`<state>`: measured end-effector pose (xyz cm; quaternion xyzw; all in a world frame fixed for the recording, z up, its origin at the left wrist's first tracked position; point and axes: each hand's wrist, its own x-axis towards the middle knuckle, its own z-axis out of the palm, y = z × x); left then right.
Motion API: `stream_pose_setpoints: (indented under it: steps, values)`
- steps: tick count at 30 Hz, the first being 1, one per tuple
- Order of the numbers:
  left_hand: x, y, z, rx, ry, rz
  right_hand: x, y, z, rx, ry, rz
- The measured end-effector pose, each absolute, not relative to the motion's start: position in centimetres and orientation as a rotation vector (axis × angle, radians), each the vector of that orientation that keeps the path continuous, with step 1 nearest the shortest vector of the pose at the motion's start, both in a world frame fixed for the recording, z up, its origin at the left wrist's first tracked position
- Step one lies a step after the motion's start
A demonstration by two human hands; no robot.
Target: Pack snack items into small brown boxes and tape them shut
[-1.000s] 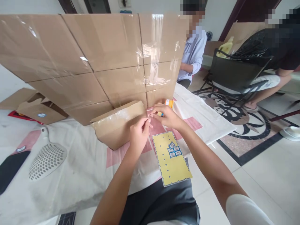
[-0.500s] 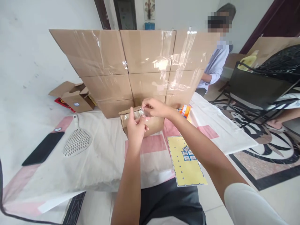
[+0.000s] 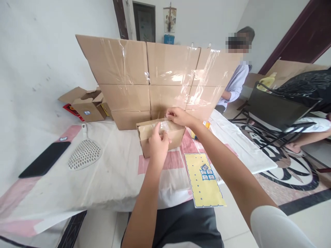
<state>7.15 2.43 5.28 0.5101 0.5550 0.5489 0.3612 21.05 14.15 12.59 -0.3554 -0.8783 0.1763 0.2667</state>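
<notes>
A small brown cardboard box (image 3: 173,138) stands on the cloth-covered table, its top partly covered by shiny clear tape (image 3: 163,126). My left hand (image 3: 158,142) lies against the box's front, with the index finger stretched up toward the top edge and the thumb apart from it. Over the box's far right top edge, my right hand (image 3: 178,116) is closed in a pinch on the tape's end; the fingertips are partly hidden. Directly behind the box rises a wall of taped cardboard boxes (image 3: 124,96).
On the left are an opened carton (image 3: 90,112), a white slotted scoop (image 3: 85,154) and a black flat object (image 3: 45,159). A yellow printed sheet (image 3: 205,193) overhangs the front edge. An orange packet (image 3: 207,124) lies right of the box. Another person (image 3: 236,82) is beyond the cardboard; a chair (image 3: 279,106) stands right.
Both hands appear slightly farther right in view, and the camera view has shifted. More of the small box's top and front shows, with the tape lying flatter across it.
</notes>
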Motion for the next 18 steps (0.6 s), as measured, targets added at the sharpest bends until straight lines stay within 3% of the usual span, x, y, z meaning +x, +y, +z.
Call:
stream_pose_setpoints:
  steps: [11,18]
  values:
    - [6.3,2.2,3.9,1.702,1.507,1.437,19.3,14.1,12.7,-0.918,-2.442,0.557]
    - [6.3,1.9,3.3,1.868,1.747,1.209,20.2,13.1,13.9,-0.913,-2.352,0.459]
